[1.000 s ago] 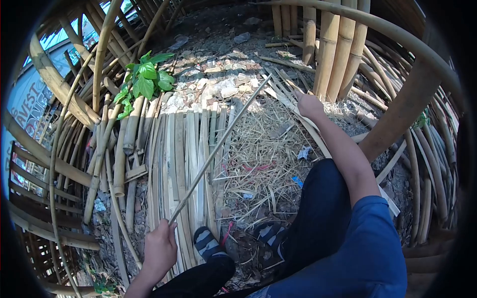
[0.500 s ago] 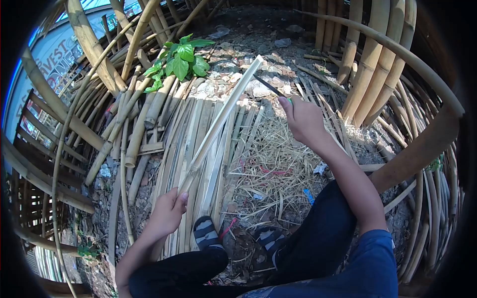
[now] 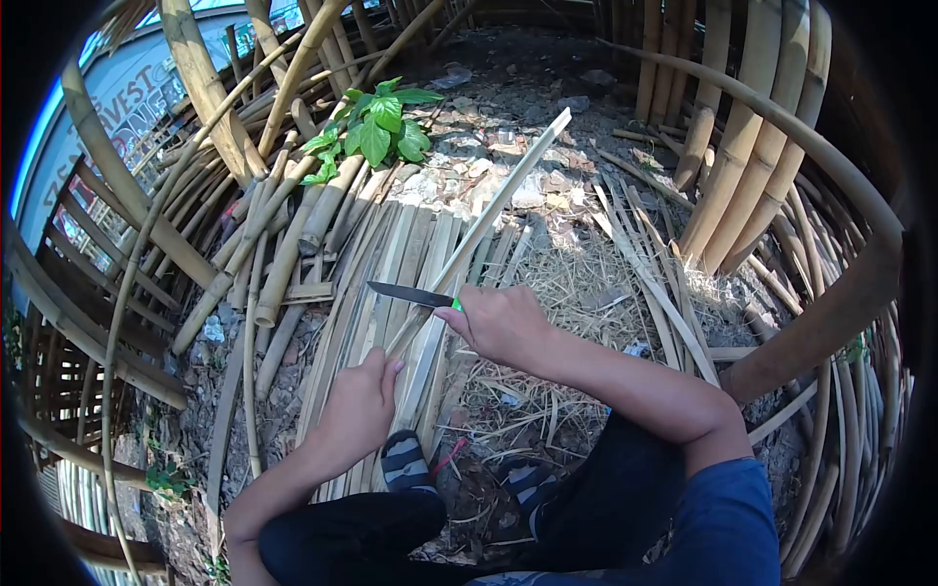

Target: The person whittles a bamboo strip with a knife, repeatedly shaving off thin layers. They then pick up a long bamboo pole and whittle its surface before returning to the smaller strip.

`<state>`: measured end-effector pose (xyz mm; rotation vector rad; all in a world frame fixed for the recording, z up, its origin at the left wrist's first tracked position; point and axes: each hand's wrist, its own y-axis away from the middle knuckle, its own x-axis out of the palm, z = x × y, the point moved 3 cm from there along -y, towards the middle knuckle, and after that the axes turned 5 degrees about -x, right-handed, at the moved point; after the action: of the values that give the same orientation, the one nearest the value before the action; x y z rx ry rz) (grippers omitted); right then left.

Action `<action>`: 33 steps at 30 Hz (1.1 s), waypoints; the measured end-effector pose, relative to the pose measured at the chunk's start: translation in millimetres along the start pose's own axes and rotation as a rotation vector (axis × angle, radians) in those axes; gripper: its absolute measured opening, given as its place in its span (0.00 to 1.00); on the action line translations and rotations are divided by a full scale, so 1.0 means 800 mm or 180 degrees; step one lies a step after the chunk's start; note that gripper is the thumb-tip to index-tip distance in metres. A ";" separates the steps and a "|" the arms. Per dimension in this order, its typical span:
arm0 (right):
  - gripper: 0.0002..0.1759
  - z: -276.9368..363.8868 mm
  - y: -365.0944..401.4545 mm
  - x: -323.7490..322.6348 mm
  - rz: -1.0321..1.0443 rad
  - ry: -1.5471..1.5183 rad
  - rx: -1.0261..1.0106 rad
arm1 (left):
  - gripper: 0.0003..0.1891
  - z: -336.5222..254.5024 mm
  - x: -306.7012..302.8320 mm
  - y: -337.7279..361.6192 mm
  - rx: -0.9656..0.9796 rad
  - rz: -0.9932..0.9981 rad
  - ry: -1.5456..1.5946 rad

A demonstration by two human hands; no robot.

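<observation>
My left hand [image 3: 359, 402] is closed around the lower end of a long split bamboo strip [image 3: 499, 200], which slants up and away to the right. In my right hand [image 3: 504, 320] is a knife [image 3: 410, 293] with a dark blade and a bit of green handle showing. The blade points left and crosses over the strip a little above my left fist. Beneath the strip, many flat bamboo slats [image 3: 391, 244] lie side by side on the ground.
Pale shavings [image 3: 557, 283] cover the ground right of the slats. Thick bamboo poles [image 3: 747, 146] stand at the right, and more poles [image 3: 283, 259] lean at the left. A leafy plant [image 3: 379, 127] grows behind. My sandalled feet [image 3: 405, 459] are close below.
My right hand has brought the knife from near the strip's far end down and left, close to my left hand. A pale strip now lies across the shavings' right side.
</observation>
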<state>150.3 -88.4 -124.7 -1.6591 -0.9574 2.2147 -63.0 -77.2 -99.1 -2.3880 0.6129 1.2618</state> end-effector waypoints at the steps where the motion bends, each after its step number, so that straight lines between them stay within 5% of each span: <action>1: 0.30 -0.005 0.000 0.002 -0.0033 0.0024 -0.0082 | 0.15 -0.001 0.000 0.000 0.0041 -0.0007 -0.0022; 9: 0.31 -0.029 -0.002 -0.009 -0.0108 0.0271 -0.0170 | 0.13 0.007 0.007 0.002 0.0124 -0.0108 -0.0140; 11: 0.33 -0.082 -0.009 -0.016 -0.0048 0.0437 0.0876 | 0.13 0.014 0.005 0.005 0.0110 -0.0150 -0.0196; 16: 0.33 -0.106 0.014 -0.024 0.0016 0.0358 0.1220 | 0.12 0.016 0.004 0.013 -0.0178 0.0205 -0.0317; 22: 0.31 -0.007 0.011 -0.002 0.0476 -0.0323 0.0444 | 0.10 0.014 0.016 0.010 0.0156 0.0016 -0.0677; 28: 0.31 -0.032 0.005 0.002 0.0239 0.0009 0.0177 | 0.09 0.020 0.013 0.013 0.0297 -0.0076 -0.0763; 33: 0.35 -0.137 0.008 -0.027 0.0165 0.0452 0.1189 | 0.08 0.030 0.009 0.022 0.0243 -0.0020 -0.0784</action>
<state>259.4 -64.3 -128.3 -1.6484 -0.4358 2.1108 -84.9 -80.9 -120.1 -2.1276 0.5663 1.4731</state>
